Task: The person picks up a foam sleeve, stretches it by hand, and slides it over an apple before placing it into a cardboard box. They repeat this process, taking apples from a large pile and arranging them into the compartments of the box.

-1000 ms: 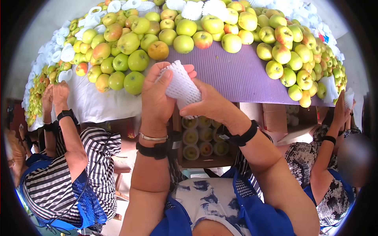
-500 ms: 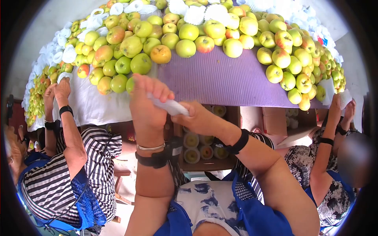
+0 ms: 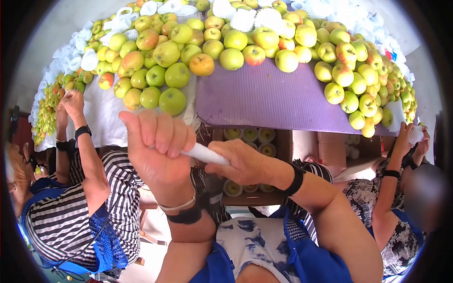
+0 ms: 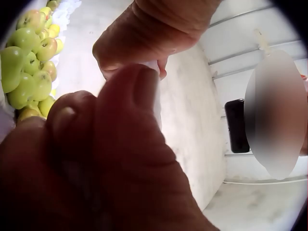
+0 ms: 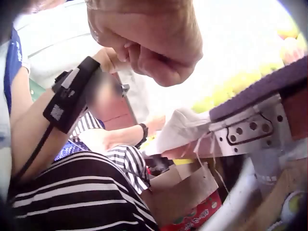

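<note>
My left hand (image 3: 160, 153) and my right hand (image 3: 246, 162) are both clamped on the white foam sleeve (image 3: 206, 153), which lies between them, nearer than the apples (image 3: 177, 75). If I pull too strongly at both ends, the foam could perhaps tear or slip away.

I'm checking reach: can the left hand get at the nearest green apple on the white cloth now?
Probably not before letting go: the left hand grips the white foam sleeve, which the right hand holds too. Otherwise the green apple looks close and uncovered.
</note>
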The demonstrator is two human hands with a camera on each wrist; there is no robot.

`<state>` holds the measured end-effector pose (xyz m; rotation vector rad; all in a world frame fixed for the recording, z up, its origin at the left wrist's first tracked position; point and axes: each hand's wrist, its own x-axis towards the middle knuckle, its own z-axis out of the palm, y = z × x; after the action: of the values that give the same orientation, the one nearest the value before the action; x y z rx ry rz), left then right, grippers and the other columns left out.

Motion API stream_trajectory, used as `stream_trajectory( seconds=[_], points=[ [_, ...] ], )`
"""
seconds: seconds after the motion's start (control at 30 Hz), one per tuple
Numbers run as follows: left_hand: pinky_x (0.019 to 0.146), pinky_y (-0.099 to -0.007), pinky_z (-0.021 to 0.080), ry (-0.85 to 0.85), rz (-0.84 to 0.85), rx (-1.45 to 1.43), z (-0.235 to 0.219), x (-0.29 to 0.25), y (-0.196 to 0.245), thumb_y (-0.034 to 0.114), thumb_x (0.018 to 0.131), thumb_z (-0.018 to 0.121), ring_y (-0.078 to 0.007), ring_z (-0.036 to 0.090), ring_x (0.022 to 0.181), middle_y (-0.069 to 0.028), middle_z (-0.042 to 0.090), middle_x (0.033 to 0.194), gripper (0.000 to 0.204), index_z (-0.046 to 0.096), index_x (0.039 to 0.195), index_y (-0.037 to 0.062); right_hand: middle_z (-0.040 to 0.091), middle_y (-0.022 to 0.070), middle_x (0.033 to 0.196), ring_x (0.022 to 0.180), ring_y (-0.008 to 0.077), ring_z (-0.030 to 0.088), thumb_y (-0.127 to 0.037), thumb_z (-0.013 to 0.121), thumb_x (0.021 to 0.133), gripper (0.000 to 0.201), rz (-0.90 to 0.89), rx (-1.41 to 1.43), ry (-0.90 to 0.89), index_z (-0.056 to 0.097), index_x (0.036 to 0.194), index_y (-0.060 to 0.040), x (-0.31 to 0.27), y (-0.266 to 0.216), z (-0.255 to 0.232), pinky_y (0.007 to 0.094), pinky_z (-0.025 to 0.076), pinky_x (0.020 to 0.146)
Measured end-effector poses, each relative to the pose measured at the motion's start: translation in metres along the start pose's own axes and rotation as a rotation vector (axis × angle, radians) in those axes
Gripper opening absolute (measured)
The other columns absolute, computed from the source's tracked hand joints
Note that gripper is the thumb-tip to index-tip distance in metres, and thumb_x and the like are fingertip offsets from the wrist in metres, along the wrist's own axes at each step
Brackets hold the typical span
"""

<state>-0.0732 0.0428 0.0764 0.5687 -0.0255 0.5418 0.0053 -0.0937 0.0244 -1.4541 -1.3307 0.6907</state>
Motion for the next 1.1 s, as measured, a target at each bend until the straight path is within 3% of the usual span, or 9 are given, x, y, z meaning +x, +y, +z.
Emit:
stream_trajectory(
  seconds=[0.17, 0.27, 0.4, 0.67, 0.77, 0.87, 0.97, 1.07, 1.1],
  points=[
    [0.042, -0.0272, 0.027, -0.102, 0.048, 0.04, 0.007, -0.007, 0.005, 0.045, 0.097, 0.021, -0.0115, 0.026, 0.039, 0.0024, 0.03, 0.049, 0.049, 0.034, 0.061, 0.0141, 0.054, 0.0173, 0.071, 0.07, 0.0379, 0.053, -0.028, 0.056, 0.086, 0.025, -0.09, 0.087, -0.064, 0.054, 0.089, -0.0038, 0.001, 0.0, -0.005, 0.0393, 0.041, 0.059],
    [0.041, -0.0273, 0.026, -0.055, -0.062, -0.128, -0.011, 0.003, 0.002, 0.044, 0.097, 0.022, -0.0112, 0.027, 0.04, 0.003, 0.03, 0.049, 0.049, 0.035, 0.062, 0.0141, 0.055, 0.0174, 0.072, 0.069, 0.0377, 0.053, -0.028, 0.056, 0.086, 0.025, 0.013, 0.113, -0.049, 0.053, 0.09, -0.0031, -0.004, -0.003, 0.001, 0.0389, 0.042, 0.059],
    [0.043, -0.0265, 0.024, -0.18, -0.038, -0.071, 0.001, -0.002, 0.004, 0.043, 0.098, 0.022, -0.011, 0.028, 0.042, 0.0022, 0.032, 0.05, 0.049, 0.036, 0.062, 0.014, 0.056, 0.0183, 0.073, 0.069, 0.0382, 0.054, -0.026, 0.057, 0.085, 0.025, -0.016, 0.131, -0.09, 0.053, 0.089, -0.0018, -0.005, -0.004, -0.005, 0.0386, 0.043, 0.06],
    [0.053, -0.0317, 0.03, 0.178, -0.206, -0.336, -0.046, 0.022, -0.016, 0.048, 0.095, 0.029, -0.0131, 0.027, 0.045, 0.0018, 0.031, 0.051, 0.048, 0.037, 0.06, 0.0151, 0.057, 0.0193, 0.076, 0.071, 0.0358, 0.056, -0.023, 0.062, 0.08, 0.026, 0.093, -0.043, 0.083, 0.051, 0.084, -0.0002, -0.001, 0.028, -0.009, 0.0378, 0.043, 0.062],
    [0.056, -0.0336, 0.033, 0.065, -0.188, -0.38, -0.051, 0.025, -0.019, 0.049, 0.095, 0.03, -0.0155, 0.032, 0.049, 0.0, 0.033, 0.054, 0.048, 0.04, 0.063, 0.0135, 0.056, 0.0166, 0.073, 0.068, 0.0305, 0.056, -0.021, 0.063, 0.079, 0.025, 0.095, -0.041, 0.124, 0.052, 0.087, 0.0, 0.0, 0.029, -0.016, 0.0364, 0.043, 0.062],
    [0.069, -0.0401, 0.042, 0.006, -0.109, -0.256, -0.047, 0.028, -0.028, 0.047, 0.095, 0.031, -0.0246, 0.051, 0.068, -0.0081, 0.052, 0.069, 0.048, 0.053, 0.078, 0.0083, 0.054, 0.0099, 0.07, 0.066, 0.0223, 0.054, -0.019, 0.063, 0.08, 0.024, 0.142, 0.071, 0.177, 0.054, 0.092, -0.0004, 0.001, 0.029, -0.027, 0.0337, 0.042, 0.06],
    [0.087, -0.0476, 0.041, 0.139, -0.094, -0.109, -0.025, 0.024, -0.027, 0.044, 0.095, 0.033, -0.0364, 0.053, 0.099, -0.0198, 0.059, 0.097, 0.05, 0.056, 0.102, 0.0, 0.05, -0.0014, 0.066, 0.057, 0.0078, 0.046, -0.02, 0.059, 0.084, 0.021, 0.375, 0.381, 0.108, 0.056, 0.098, -0.0044, -0.005, 0.02, -0.048, 0.024, 0.037, 0.051],
    [0.095, -0.0503, 0.037, -0.062, -0.117, 0.005, -0.04, 0.025, -0.029, 0.038, 0.095, 0.035, -0.0386, 0.049, 0.112, -0.0234, 0.056, 0.111, 0.05, 0.052, 0.115, -0.0039, 0.048, -0.0039, 0.064, 0.051, 0.0034, 0.041, -0.021, 0.057, 0.086, 0.019, 0.407, 0.593, 0.077, 0.057, 0.098, -0.0063, -0.011, 0.023, -0.057, 0.0189, 0.033, 0.045],
    [0.094, -0.0489, 0.038, -0.009, -0.108, 0.037, -0.038, 0.026, -0.029, 0.035, 0.095, 0.037, -0.0373, 0.051, 0.109, -0.0224, 0.057, 0.11, 0.047, 0.052, 0.115, -0.0043, 0.047, -0.0044, 0.064, 0.05, 0.0026, 0.04, -0.021, 0.057, 0.086, 0.019, 0.388, 0.626, 0.073, 0.057, 0.098, -0.0065, -0.013, 0.025, -0.059, 0.018, 0.031, 0.044]
  ],
)
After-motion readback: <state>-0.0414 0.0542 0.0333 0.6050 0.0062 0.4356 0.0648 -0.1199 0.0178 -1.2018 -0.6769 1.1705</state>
